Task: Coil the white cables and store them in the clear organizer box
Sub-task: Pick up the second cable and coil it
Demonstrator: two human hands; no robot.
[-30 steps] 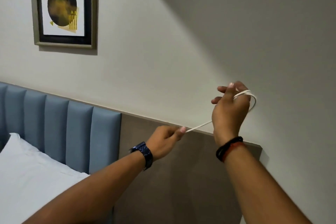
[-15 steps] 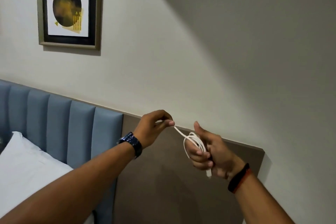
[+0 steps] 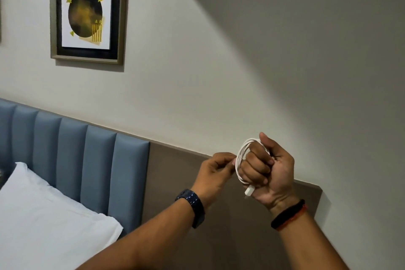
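Note:
A white cable [image 3: 240,155] is wound in several loops around the curled fingers of my right hand [image 3: 268,173], held up in front of the wall. Its white plug end [image 3: 249,192] hangs below my right fist. My left hand [image 3: 215,172] sits just left of the coil and pinches the cable's free end against the loops. The clear organizer box is not in view.
A blue padded headboard [image 3: 72,160] and a white pillow [image 3: 43,215] lie at lower left. A brown panel [image 3: 175,182] runs behind my hands. A framed picture [image 3: 87,15] hangs on the wall at upper left.
My left hand has closed the gap to my right hand as the straight stretch of cable was wound on. The coil around my right fingers has grown and my right fist has turned palm toward me.

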